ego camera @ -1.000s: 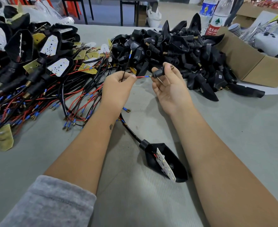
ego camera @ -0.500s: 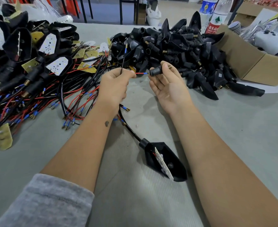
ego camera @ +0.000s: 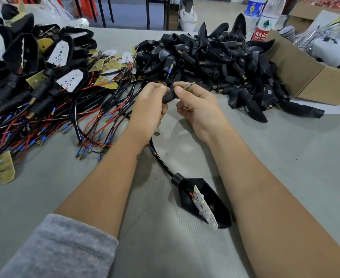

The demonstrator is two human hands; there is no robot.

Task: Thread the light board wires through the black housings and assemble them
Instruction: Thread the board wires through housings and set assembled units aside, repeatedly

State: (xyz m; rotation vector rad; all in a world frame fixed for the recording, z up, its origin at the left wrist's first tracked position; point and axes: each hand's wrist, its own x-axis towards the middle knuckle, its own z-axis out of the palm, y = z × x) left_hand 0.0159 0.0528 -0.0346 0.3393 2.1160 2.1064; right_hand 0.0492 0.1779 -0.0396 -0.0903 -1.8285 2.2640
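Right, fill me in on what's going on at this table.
A person is assembling lamp parts by hand. Both hands, left hand and right hand, hold a small black stem piece above the table, with a blue-tipped wire end poking out past its threaded end. A black housing holding a white light board lies nearer the person, its cable running up towards the hands.

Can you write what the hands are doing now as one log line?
left hand: pinches wire | right hand: holds black stem piece | blue wire tip: through
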